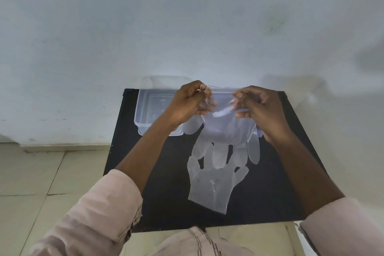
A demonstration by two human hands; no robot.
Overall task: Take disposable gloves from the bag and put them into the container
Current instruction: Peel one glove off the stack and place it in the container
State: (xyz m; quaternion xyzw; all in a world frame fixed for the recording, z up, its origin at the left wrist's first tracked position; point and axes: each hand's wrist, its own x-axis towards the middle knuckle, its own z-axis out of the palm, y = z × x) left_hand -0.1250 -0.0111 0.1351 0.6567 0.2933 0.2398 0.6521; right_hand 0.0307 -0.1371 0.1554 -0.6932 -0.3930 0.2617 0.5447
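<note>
A clear plastic glove [227, 131] hangs above the black table [270, 193], fingers pointing down. My left hand [188, 104] pinches its cuff on the left and my right hand [257, 108] pinches the cuff on the right, stretching it between them. A second clear glove [212, 185] lies flat on the table below, fingers pointing away from me. The clear plastic container [143, 110] stands at the table's far left corner, partly hidden behind my left hand; it looks empty. I cannot make out a bag.
The small black table stands against a pale wall [187, 27]. Beige floor tiles [41, 172] lie to the left. My pale pink sleeves and lap fill the bottom of the view.
</note>
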